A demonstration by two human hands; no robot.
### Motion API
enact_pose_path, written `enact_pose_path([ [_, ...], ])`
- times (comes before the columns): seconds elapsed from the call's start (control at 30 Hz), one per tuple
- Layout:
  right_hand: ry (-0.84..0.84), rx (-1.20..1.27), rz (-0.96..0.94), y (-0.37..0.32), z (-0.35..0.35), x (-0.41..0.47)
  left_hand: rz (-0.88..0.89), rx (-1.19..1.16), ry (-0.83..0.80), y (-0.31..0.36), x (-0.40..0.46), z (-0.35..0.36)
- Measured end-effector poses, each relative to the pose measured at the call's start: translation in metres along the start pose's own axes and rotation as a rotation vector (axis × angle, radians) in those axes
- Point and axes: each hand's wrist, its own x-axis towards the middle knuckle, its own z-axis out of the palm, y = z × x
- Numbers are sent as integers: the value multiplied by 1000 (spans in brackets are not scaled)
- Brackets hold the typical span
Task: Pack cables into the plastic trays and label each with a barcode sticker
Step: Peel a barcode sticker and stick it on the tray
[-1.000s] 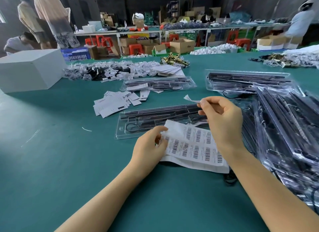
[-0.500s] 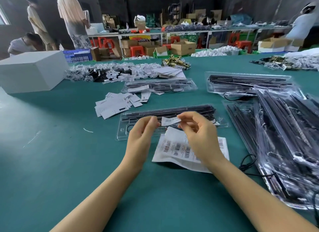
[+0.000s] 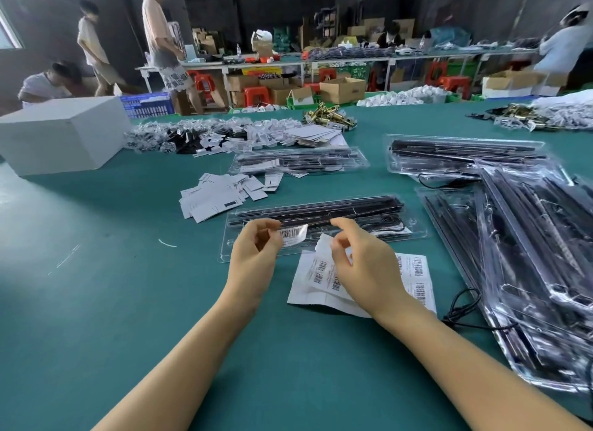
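Two bare forearms enter from the bottom edge, one from about 7 o'clock and one from about 5 o'clock. No sleeve shows on either arm up to the frame edge. The left hand [image 3: 256, 254] and the right hand [image 3: 362, 263] are bare too, with no glove. The visible fingernails are short and plain.

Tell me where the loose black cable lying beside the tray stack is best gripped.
Probably at the raised loop of the black cable, coming from above on the open green table side. There it arches clear of the stack of trays; its far end seems to run under them.
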Motion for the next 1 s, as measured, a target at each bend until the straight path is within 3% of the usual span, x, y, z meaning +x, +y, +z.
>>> enact_pose_path([
  [0.13,49,97,160,1,-9,9,86,132,23,-3,4,-4],
  [0.3,83,487,513,-5,-22,36,119,218,83,-6,12,-8],
  [0.47,-319,362,449,-29,-5,65,147,226,154,-8,17,-13],
  [0.53,-408,339,435,-36,11,70,140,212,161,-8,18,-14],
  [0.67,-329,433,448,-40,35,71,108,176,167,-10,23,-17],
  [0.83,-358,525,424,-31,39,71,65,152,173,-11,25,-20],
  [1.0,-297,521,476,-17,29,83,151,328,230,-10,22,-17],
])
